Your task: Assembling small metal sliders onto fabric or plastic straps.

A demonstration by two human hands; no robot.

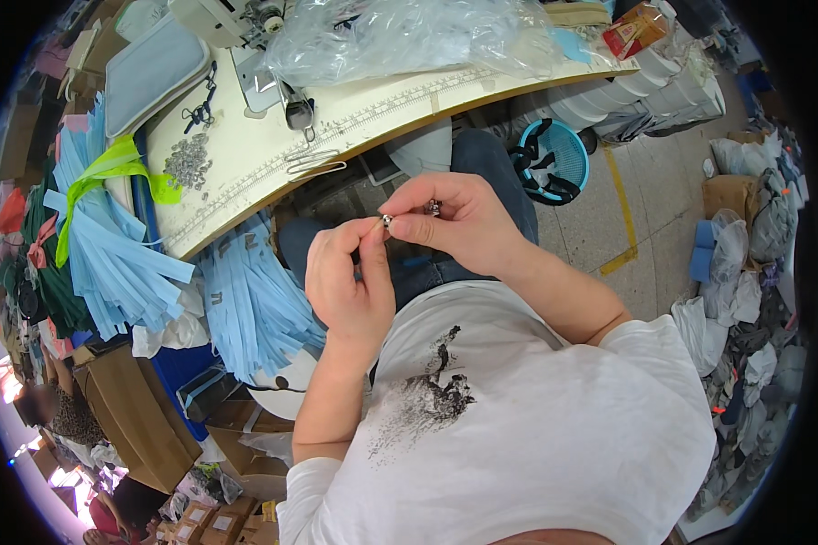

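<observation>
Above my lap, my left hand [353,280] and my right hand [459,222] meet fingertip to fingertip. Both pinch a small shiny metal piece [387,221] between thumb and forefinger; its exact kind is too small to make out. More shiny metal pieces [434,208] show in the curl of my right hand's fingers. A pile of small silvery pieces [188,162] lies at the table's left end. Below it hangs a bundle of light blue fabric strips [254,300], some with small dark metal bits on them. Another bundle of blue strips [118,245] hangs further left, with a neon yellow band [95,186] across it.
The white table [245,168] curves ahead of me, carrying a sewing machine [227,23], clear plastic bags [409,36], a grey-blue tray [154,73] and metal wire loops [316,163]. A turquoise basket [568,159] stands on the floor at right. Cardboard boxes [136,418] stand lower left.
</observation>
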